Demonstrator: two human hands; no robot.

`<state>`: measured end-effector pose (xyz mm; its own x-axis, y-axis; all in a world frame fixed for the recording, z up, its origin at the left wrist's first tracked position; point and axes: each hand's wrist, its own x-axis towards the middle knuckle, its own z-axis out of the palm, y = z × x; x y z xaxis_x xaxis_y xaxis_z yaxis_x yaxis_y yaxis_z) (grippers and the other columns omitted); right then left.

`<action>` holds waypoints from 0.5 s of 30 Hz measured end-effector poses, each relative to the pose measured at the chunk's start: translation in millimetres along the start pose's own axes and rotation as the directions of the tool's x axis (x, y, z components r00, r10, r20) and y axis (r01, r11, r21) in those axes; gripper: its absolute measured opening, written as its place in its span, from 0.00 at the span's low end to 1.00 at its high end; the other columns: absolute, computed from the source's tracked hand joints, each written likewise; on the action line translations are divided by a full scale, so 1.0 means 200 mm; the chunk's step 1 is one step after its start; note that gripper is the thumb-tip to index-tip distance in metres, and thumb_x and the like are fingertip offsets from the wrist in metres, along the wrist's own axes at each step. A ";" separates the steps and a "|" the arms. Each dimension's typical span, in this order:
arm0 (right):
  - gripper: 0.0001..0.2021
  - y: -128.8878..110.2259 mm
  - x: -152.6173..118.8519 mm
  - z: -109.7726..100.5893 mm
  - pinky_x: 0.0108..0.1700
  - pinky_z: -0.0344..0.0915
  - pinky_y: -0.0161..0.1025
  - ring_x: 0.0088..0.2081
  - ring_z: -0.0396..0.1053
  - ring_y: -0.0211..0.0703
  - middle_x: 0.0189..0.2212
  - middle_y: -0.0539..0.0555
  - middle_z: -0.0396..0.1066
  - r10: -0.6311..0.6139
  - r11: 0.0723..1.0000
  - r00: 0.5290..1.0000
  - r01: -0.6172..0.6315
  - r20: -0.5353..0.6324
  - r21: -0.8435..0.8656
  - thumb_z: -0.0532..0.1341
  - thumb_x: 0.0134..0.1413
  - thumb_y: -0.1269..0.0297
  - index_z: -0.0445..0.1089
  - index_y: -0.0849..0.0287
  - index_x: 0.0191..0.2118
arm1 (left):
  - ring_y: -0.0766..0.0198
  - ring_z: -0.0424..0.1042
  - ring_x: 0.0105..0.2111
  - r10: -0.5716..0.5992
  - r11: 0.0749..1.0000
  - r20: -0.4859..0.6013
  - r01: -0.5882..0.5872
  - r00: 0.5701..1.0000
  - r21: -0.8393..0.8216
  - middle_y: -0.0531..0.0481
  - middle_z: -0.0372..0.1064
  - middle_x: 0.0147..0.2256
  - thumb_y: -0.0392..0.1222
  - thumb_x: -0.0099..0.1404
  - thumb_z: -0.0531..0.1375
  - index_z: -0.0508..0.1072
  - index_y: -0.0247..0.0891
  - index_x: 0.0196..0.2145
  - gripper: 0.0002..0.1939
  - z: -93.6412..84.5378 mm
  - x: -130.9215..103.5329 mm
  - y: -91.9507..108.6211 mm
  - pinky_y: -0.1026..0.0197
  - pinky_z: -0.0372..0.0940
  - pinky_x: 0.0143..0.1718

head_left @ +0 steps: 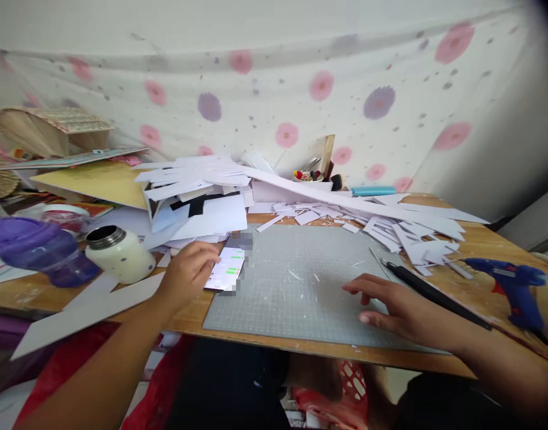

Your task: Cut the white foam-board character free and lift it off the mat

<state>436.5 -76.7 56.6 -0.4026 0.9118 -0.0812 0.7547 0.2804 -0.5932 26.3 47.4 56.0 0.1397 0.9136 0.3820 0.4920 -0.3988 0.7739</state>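
Observation:
At the left edge of the grey cutting mat point(291, 310) lies a phone point(226, 266) with a lit screen, partly blurred out. My left hand point(190, 272) is beside it, fingers stretched toward the phone's edge; whether they touch it I cannot tell. My right hand point(385, 307) hovers over or rests on the right part of the mat, fingers apart and holding nothing. Near that wrist lies a black pen-like craft knife point(430, 292). Thin white slivers point(294, 275) are scattered across the mat.
A blue glue gun point(511, 286) lies at the right. White paper scraps point(417, 236) and sheets point(202, 218) pile up behind the mat. An uncapped cream flask point(121, 257) and a purple-lidded bottle point(40, 251) stand left. A white strip point(85, 316) overhangs the table's front edge.

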 end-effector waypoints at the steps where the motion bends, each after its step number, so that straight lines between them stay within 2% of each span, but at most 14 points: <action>1: 0.21 0.00 0.00 0.00 0.47 0.70 0.46 0.43 0.73 0.50 0.46 0.58 0.73 0.013 1.000 1.000 -0.013 -0.003 -0.010 0.57 0.63 0.51 0.69 0.49 0.58 | 0.54 0.70 0.42 0.037 0.998 0.015 -0.037 0.999 0.040 0.50 0.74 0.36 0.39 0.55 0.63 0.80 0.44 0.26 0.05 -0.02 -0.08 -0.02 0.52 0.61 0.52; 3: 0.20 0.00 -0.01 0.00 0.46 0.71 0.47 0.42 0.74 0.51 0.44 0.58 0.74 0.029 0.999 1.000 -0.029 -0.013 -0.021 0.58 0.62 0.51 0.70 0.49 0.57 | 0.53 0.70 0.44 0.141 0.976 0.052 -0.147 0.989 0.163 0.48 0.73 0.40 0.40 0.57 0.61 0.81 0.45 0.31 0.07 -0.04 -0.20 -0.08 0.50 0.62 0.51; 5: 0.20 0.00 -0.01 0.01 0.46 0.71 0.48 0.42 0.74 0.52 0.44 0.58 0.74 0.029 0.999 0.999 -0.030 -0.013 -0.021 0.58 0.62 0.51 0.71 0.49 0.56 | 0.52 0.69 0.47 0.287 0.890 0.094 -0.302 0.953 0.343 0.47 0.71 0.43 0.40 0.62 0.58 0.81 0.46 0.37 0.11 -0.05 -0.28 -0.13 0.50 0.63 0.50; 7: 0.21 0.00 -0.01 0.02 0.46 0.71 0.48 0.43 0.74 0.52 0.45 0.59 0.74 0.025 0.999 1.000 -0.025 -0.003 -0.021 0.57 0.62 0.50 0.71 0.49 0.57 | 0.52 0.68 0.47 0.380 0.790 0.131 -0.395 0.916 0.470 0.46 0.70 0.45 0.39 0.65 0.56 0.80 0.45 0.42 0.13 -0.05 -0.32 -0.17 0.50 0.64 0.50; 15: 0.21 0.02 -0.06 0.03 0.47 0.70 0.49 0.43 0.73 0.51 0.46 0.59 0.73 0.080 0.995 0.997 -0.081 -0.018 -0.064 0.57 0.63 0.50 0.70 0.49 0.57 | 0.52 0.66 0.46 0.365 0.706 0.215 -0.420 0.906 0.570 0.44 0.69 0.44 0.40 0.65 0.56 0.78 0.42 0.44 0.14 -0.01 -0.33 -0.18 0.49 0.65 0.48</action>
